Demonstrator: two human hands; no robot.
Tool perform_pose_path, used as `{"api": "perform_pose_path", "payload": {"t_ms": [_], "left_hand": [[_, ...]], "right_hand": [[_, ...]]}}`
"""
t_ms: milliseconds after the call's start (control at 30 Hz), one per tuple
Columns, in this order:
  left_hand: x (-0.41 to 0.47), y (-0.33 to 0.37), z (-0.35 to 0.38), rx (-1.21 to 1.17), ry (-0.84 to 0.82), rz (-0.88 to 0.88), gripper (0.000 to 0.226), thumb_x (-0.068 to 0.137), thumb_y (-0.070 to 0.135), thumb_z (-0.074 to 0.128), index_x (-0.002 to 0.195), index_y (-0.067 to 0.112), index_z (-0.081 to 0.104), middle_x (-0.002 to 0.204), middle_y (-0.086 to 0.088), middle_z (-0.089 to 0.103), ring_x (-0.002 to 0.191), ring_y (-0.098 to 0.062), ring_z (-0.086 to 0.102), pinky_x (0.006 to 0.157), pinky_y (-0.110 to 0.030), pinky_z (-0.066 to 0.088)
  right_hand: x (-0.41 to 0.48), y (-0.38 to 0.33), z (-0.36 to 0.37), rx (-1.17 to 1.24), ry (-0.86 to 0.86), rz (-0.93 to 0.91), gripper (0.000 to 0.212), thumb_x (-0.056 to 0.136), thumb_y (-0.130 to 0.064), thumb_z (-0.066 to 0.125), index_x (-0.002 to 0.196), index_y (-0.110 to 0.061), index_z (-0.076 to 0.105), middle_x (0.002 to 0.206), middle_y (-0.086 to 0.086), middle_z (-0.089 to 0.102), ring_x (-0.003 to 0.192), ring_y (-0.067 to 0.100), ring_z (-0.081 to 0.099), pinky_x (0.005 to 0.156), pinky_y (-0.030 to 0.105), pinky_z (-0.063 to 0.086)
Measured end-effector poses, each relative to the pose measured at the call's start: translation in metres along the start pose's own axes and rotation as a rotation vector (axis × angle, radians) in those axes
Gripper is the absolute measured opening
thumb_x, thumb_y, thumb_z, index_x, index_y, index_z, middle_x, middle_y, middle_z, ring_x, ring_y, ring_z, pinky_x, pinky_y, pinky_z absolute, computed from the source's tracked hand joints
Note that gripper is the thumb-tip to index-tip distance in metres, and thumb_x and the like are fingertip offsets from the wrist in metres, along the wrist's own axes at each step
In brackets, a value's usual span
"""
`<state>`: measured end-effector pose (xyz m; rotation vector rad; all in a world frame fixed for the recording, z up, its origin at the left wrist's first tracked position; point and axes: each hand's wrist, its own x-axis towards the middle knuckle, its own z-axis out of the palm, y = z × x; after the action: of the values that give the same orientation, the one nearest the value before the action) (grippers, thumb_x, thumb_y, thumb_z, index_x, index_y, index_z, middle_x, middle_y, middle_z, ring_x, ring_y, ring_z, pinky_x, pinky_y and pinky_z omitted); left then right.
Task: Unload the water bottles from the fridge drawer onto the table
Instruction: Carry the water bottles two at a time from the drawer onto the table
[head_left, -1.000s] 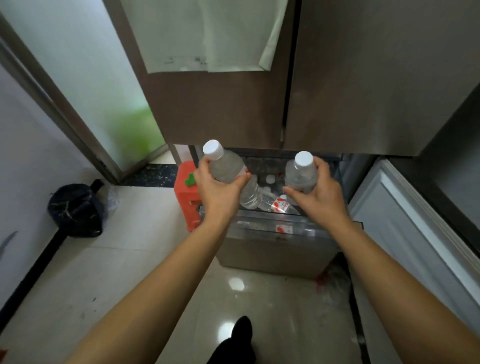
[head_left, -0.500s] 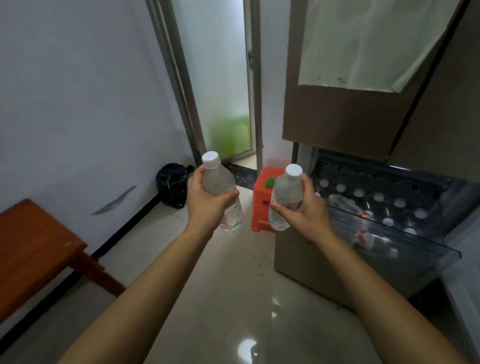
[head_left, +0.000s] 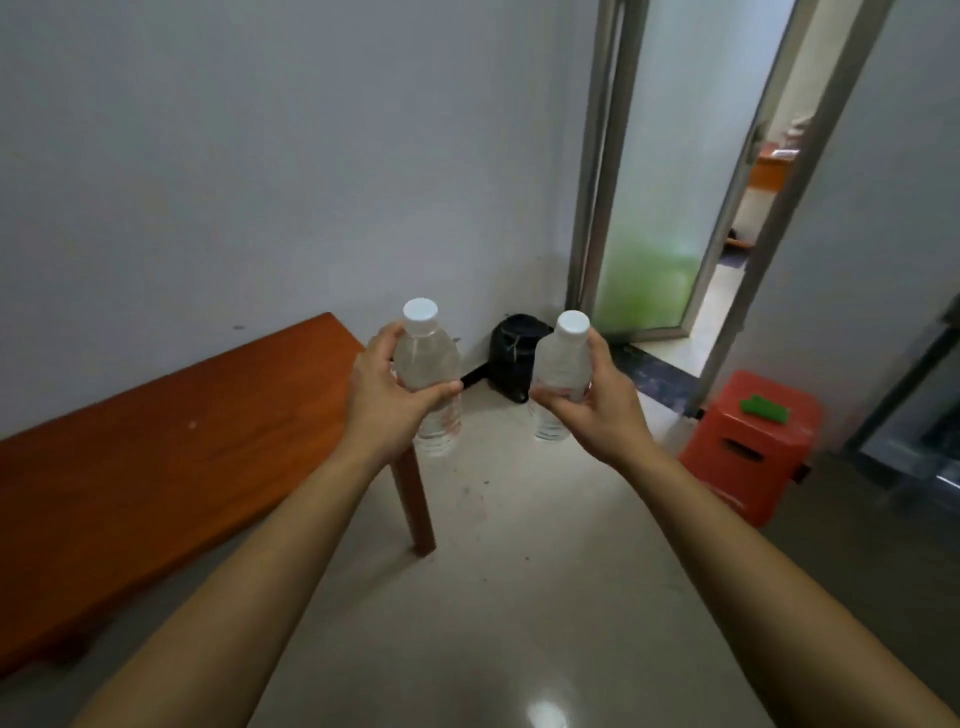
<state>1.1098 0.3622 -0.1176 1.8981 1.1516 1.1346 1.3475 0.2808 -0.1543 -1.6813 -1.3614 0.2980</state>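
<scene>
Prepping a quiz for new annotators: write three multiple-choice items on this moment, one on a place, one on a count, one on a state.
1. The wooden table stands: A) on the person's left B) on the person's right C) beyond the doorway
2. Water bottles held: A) one B) two C) four
3. The bottles are: A) capped B) uncapped C) crushed flat
Answers: 1 A, it fills the left side, by the left hand. 2 B, left bottle in that hand, right bottle in the right hand. 3 A, a white cap tops each.
</scene>
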Motion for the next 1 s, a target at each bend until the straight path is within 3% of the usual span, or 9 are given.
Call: {"api": "perform_pose_path", "payload": {"t_ms": [300, 533, 800, 1000], "left_hand": [[0.005, -0.141, -0.194, 0.104, 0.244, -0.247, 0.084, 0.067, 0.025, 0.090, 0.140, 0.027, 0.047, 0.135, 0.006, 0.056, 0.124, -0.018, 0.052, 0.102, -0.051, 0.049], [0.045, -0.242, -0.292, 0.180, 0.367, -0.435, 0.077, 0.067, 0.016, 0.090, 0.134, 0.021, 0.051, 0.131, 0.003, 0.059, 0.119, -0.019, 0.056, 0.099, -0.047, 0.050], [0.121, -0.320, -0.408, 0.261, 0.512, -0.538, 0.065, 0.068, 0.019, 0.090, 0.117, 0.033, 0.050, 0.108, 0.017, 0.060, 0.104, -0.013, 0.061, 0.087, -0.037, 0.052], [0.145, -0.380, -0.493, 0.325, 0.540, -0.542, 0.060, 0.070, 0.014, 0.088, 0.115, 0.030, 0.051, 0.104, 0.015, 0.061, 0.100, -0.012, 0.061, 0.083, -0.030, 0.049]], "right_hand": [[0.053, -0.109, 0.251, 0.106, -0.361, -0.111, 0.085, 0.072, -0.051, 0.082, 0.139, -0.039, 0.030, 0.132, -0.004, 0.057, 0.118, 0.023, 0.058, 0.096, 0.052, 0.053], [0.111, -0.149, 0.426, 0.146, -0.567, -0.229, 0.088, 0.073, -0.053, 0.080, 0.141, -0.033, 0.029, 0.135, -0.001, 0.057, 0.116, 0.024, 0.061, 0.087, 0.040, 0.058], [0.202, -0.238, 0.583, 0.154, -0.704, -0.325, 0.091, 0.069, -0.054, 0.083, 0.139, -0.034, 0.030, 0.134, 0.002, 0.060, 0.114, 0.027, 0.063, 0.087, 0.044, 0.057], [0.228, -0.296, 0.687, 0.068, -0.742, -0.402, 0.099, 0.070, -0.057, 0.081, 0.148, -0.030, 0.026, 0.136, 0.004, 0.060, 0.113, 0.029, 0.063, 0.081, 0.040, 0.055]]}}
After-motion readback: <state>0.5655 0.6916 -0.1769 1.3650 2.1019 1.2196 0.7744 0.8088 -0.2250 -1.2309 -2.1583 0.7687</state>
